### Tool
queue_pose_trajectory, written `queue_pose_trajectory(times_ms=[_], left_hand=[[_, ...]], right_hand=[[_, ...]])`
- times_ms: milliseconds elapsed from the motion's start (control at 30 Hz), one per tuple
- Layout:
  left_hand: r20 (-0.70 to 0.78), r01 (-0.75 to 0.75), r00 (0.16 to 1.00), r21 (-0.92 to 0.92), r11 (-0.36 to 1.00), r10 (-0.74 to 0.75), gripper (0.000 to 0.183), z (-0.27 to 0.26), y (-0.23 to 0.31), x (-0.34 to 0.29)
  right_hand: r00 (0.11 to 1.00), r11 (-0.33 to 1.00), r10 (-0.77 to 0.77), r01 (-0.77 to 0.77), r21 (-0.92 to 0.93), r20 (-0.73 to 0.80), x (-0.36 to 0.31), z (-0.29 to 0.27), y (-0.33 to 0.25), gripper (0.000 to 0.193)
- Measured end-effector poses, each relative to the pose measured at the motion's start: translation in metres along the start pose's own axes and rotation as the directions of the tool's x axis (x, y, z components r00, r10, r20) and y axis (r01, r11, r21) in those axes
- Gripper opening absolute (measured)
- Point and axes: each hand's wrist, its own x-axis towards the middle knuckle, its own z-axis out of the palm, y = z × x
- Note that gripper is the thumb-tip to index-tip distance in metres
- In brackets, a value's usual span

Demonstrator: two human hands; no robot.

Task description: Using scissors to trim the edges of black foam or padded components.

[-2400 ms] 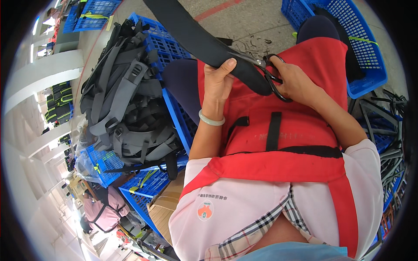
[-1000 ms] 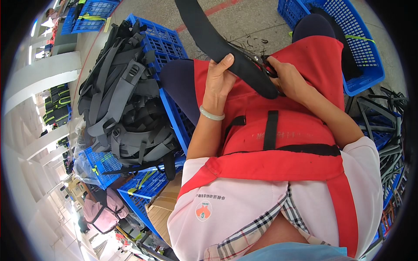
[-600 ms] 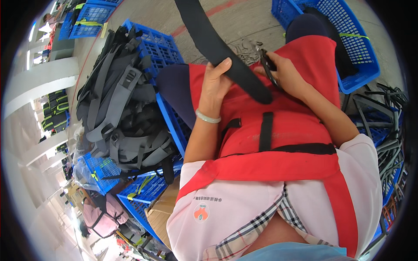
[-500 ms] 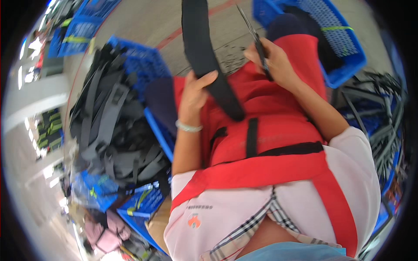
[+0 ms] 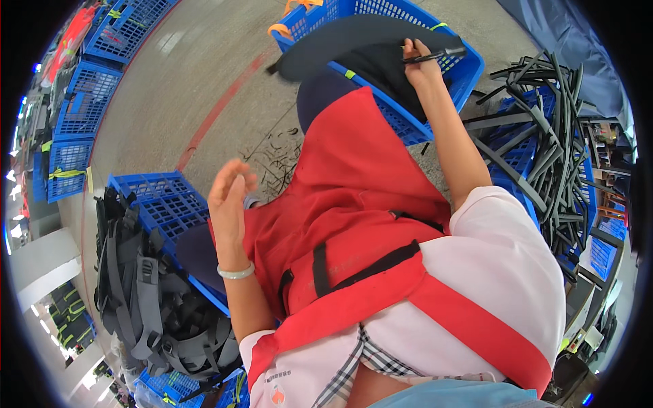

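Inside the blue basket (image 5: 469, 73), dark pieces (image 5: 383, 73)

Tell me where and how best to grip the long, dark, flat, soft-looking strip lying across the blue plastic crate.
Best pinched, I'd judge, by its rounded left end, from the left with the free left hand: there the strip juts past the crate's rim, so its edge looks reachable. The right hand, holding black-handled scissors, is toward the other end.

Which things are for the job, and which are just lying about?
Likely in use: black-handled metal scissors in the right hand, long curved black strip, blue plastic basket partly under it.

Lying about: heaped grey fabric straps, long dark grey strips, small black scraps.
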Motion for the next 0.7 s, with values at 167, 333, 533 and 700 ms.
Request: queue_pose_trajectory(times_ms=[167, 333, 533, 700], left_hand=[[0.138, 0.166, 0.976, 0.028, 0.986, -0.168, 0.027, 0.013, -0.040, -0.001], [0.085, 0.221, 0.968, 0.165, 0.961, -0.237, 0.027, 0.021, -0.054, -0.005], [0.086, 0.134, 0.982, 0.306, 0.942, -0.167, 0.024, 0.015, -0.054, -0.005], [-0.014, 0.035, 0.999, 0.299, 0.954, -0.033, 0.023, -0.025, -0.031, -0.023]], right_hand=[[0.954, 0.980, -0.197, 0.189, -0.056, -0.225, 0.127, -0.106, -0.032, 0.024], [0.984, 0.744, -0.093, -0.032, -0.667, -0.150, 0.099, -0.174, 0.024, 0.016], [0.998, 0.617, -0.045, 0.056, -0.785, 0.037, 0.046, -0.133, 0.026, 0.011], [0.943, 0.541, 0.200, 0.120, -0.833, 0.266, -0.034, -0.018, 0.024, 0.015]])
